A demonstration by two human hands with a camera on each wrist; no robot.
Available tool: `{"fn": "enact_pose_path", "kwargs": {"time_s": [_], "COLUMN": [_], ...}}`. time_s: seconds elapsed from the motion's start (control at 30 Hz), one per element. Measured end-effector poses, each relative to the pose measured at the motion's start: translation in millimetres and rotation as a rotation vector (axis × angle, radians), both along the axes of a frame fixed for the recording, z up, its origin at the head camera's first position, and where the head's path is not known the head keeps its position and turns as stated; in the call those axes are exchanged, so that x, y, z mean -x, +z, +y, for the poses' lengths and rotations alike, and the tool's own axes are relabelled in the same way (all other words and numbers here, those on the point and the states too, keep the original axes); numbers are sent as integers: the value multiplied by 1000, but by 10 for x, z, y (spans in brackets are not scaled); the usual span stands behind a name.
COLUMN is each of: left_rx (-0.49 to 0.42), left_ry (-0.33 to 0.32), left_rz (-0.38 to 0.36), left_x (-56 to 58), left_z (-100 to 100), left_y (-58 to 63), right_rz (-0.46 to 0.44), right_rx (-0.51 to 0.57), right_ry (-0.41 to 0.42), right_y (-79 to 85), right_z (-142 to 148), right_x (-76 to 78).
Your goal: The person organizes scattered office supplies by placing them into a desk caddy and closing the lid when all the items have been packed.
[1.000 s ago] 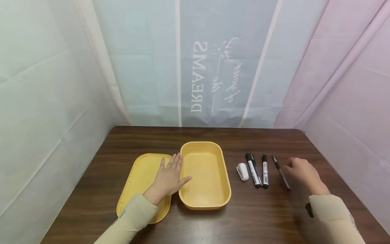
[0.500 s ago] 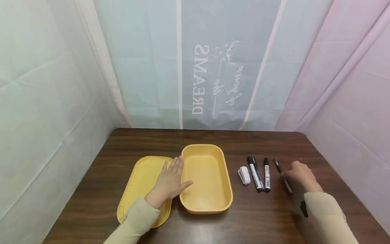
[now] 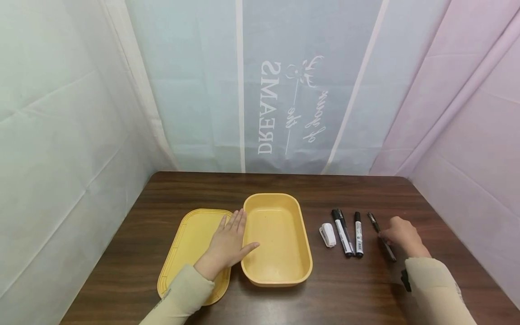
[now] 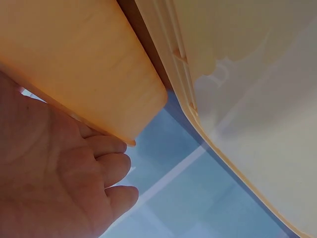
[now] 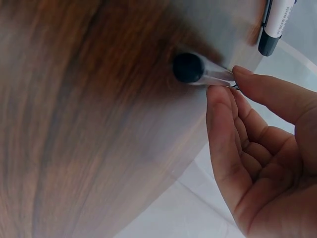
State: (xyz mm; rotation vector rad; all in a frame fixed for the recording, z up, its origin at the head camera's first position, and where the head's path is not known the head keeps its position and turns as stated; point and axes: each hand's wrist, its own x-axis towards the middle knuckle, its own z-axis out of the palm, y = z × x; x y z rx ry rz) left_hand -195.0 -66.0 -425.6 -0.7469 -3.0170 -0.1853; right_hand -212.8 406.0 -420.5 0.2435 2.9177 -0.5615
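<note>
My right hand (image 3: 404, 237) pinches a slim dark pen (image 3: 374, 222) between thumb and forefinger, at the right end of a row of stationery. Close up in the right wrist view, the pen (image 5: 216, 73) shows a clear barrel and a black end, tilted near the wood surface. My left hand (image 3: 227, 243) lies with straight fingers against the left rim of a yellow rectangular box (image 3: 278, 243); its thumb reaches over the edge. Nothing sits inside the box. Partly under the left forearm is a flat yellow lid (image 3: 194, 237).
Between box and pen lie a small white stapler (image 3: 327, 235), a black-and-white marker (image 3: 343, 234) with a dark pen (image 3: 347, 232) alongside, and another marker (image 3: 358, 234). Fabric curtains (image 3: 195, 113) enclose the dark wooden table (image 3: 325, 293) at the back and sides.
My right hand has moved left to the pen and taken it between thumb and forefinger. The left hand stays at the box rim. The head view has shifted slightly.
</note>
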Motion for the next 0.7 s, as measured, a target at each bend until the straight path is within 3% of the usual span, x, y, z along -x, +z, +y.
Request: {"fn": "enact_pose_path", "kwargs": {"time_s": [0.7], "left_rx": [-27], "left_ry": [8], "left_rz": [3], "left_x": [-11], "left_z": [-19], "left_y": [-34], "right_rz": [-52], "right_rx": [-14], "right_ry": [4], "right_y": [-34], "right_z": [-44], "right_x": [48]}}
